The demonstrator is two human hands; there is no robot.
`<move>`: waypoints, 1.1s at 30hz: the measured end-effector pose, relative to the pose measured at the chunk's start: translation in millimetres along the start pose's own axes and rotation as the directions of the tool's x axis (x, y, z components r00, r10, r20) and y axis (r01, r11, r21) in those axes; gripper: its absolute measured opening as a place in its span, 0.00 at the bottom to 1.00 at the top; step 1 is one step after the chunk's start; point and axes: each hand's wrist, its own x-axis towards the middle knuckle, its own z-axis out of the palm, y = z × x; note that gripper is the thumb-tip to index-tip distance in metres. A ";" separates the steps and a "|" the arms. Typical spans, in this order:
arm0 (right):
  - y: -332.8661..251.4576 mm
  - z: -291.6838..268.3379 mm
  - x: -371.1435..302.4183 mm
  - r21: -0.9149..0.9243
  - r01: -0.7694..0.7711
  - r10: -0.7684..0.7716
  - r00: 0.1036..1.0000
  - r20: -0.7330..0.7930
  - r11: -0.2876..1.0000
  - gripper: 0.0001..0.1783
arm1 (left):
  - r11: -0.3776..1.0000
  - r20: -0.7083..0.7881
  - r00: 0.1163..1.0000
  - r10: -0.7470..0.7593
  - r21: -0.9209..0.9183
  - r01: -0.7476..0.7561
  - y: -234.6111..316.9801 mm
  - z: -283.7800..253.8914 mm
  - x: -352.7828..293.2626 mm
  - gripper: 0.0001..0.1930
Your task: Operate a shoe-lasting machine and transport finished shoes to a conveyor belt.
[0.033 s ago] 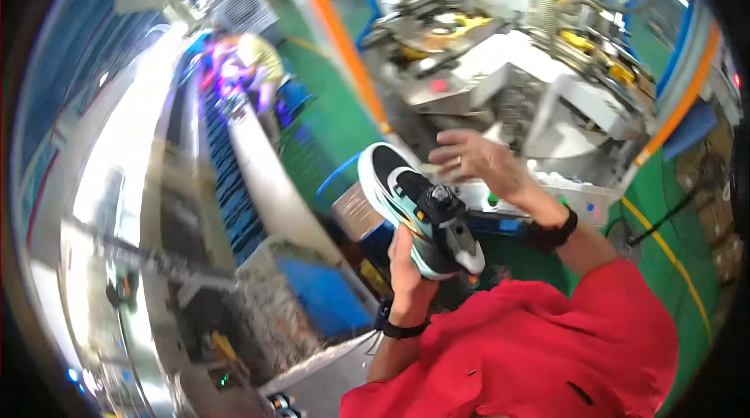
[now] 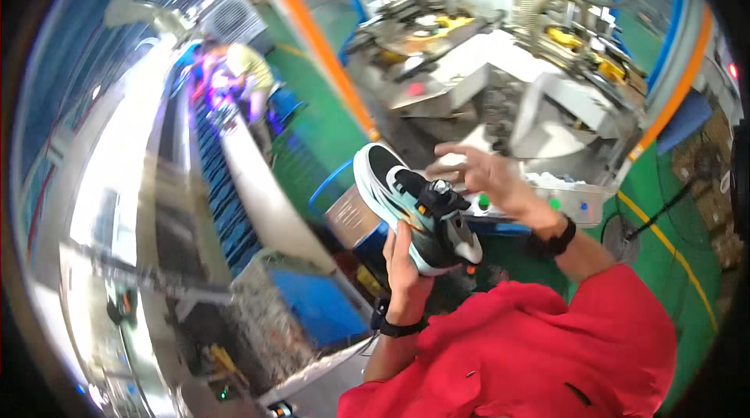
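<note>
A sneaker (image 2: 379,187) in black, white and pale teal, with small orange accents, is tilted in front of my chest, its toe pointing up and away. My left hand (image 2: 408,277) grips it near the heel, the thumb pressed along the side of the sole. A shiny rounded piece (image 2: 442,188) shows on the upper, around the laces; I cannot make out what it is. Just right of the shoe, my right hand (image 2: 500,183) hovers with fingers spread and somewhat blurred. Nothing shows in it, and its fingertips come close to the upper.
A conveyor (image 2: 254,172) runs away on the left, where a person in a yellow top (image 2: 251,66) works. A large machine (image 2: 500,47) stands ahead between orange posts (image 2: 316,35). Left of the shoe sits a cardboard box (image 2: 351,215); a fan (image 2: 621,240) stands at right.
The view has shifted slightly, so the surroundings sit a little further left. My right hand's fingers have come nearer the shoe's upper. My left hand keeps its hold.
</note>
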 end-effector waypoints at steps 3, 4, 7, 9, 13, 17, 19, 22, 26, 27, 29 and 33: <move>-6.8 -37.9 -40.9 -0.133 -0.075 0.035 0.959 -0.281 0.988 0.40 | 0.970 -0.056 0.998 0.026 0.242 -0.012 -56.1 41.6 51.7 0.22; 0.8 -63.5 -47.3 -0.112 -0.096 0.045 0.919 -0.392 0.989 0.39 | 0.942 -0.025 1.000 -0.018 0.336 0.026 -75.3 62.7 63.7 0.25; 23.7 -146.9 -71.7 -0.160 -0.007 -0.096 0.777 -0.622 0.987 0.33 | 0.838 0.235 0.962 -0.137 0.546 -0.014 -127.5 104.2 103.0 0.37; 13.4 -197.0 -92.7 -0.019 -0.073 0.038 0.706 -0.708 0.997 0.33 | 0.873 0.304 0.914 -0.268 0.479 0.097 -165.1 124.7 138.6 0.38; 16.5 -292.0 -125.2 -0.111 -0.056 -0.073 0.456 -0.887 0.992 0.31 | 0.796 0.223 0.888 -0.401 0.564 0.218 -250.6 181.5 222.5 0.41; 3.2 -352.0 -154.3 -0.216 -0.118 -0.185 0.229 -0.956 0.969 0.31 | 0.632 0.245 0.910 -0.334 0.775 0.024 -335.1 250.4 316.2 0.39; -2.0 -354.3 -156.3 -0.222 -0.192 -0.188 0.182 -0.965 0.956 0.31 | 0.520 0.216 0.949 -0.230 0.851 -0.068 -382.7 231.1 381.0 0.39; -14.4 -357.5 -161.8 -0.263 -0.294 -0.242 0.109 -0.964 0.919 0.30 | 0.423 0.038 0.989 -0.141 0.906 0.026 -433.5 217.1 449.9 0.47; -14.2 -355.3 -174.0 -0.235 -0.431 -0.257 0.009 -0.966 0.871 0.31 | 0.094 -0.137 0.981 -0.138 0.984 0.151 -436.6 219.8 476.9 0.44; -14.9 -357.8 -173.0 -0.253 -0.444 -0.274 0.018 -0.962 0.859 0.30 | 0.099 -0.176 0.974 -0.140 0.977 0.191 -432.2 214.5 485.0 0.44; -23.7 -382.2 -156.6 -0.374 -0.493 -0.375 0.102 -0.921 0.785 0.29 | 0.137 -0.192 0.979 -0.074 0.970 0.201 -416.1 201.6 492.0 0.36; -42.9 -453.5 -70.5 -0.420 -0.514 -0.336 0.253 -0.907 0.748 0.28 | 0.873 -0.199 0.940 -0.278 0.355 0.334 -358.2 152.4 478.7 0.10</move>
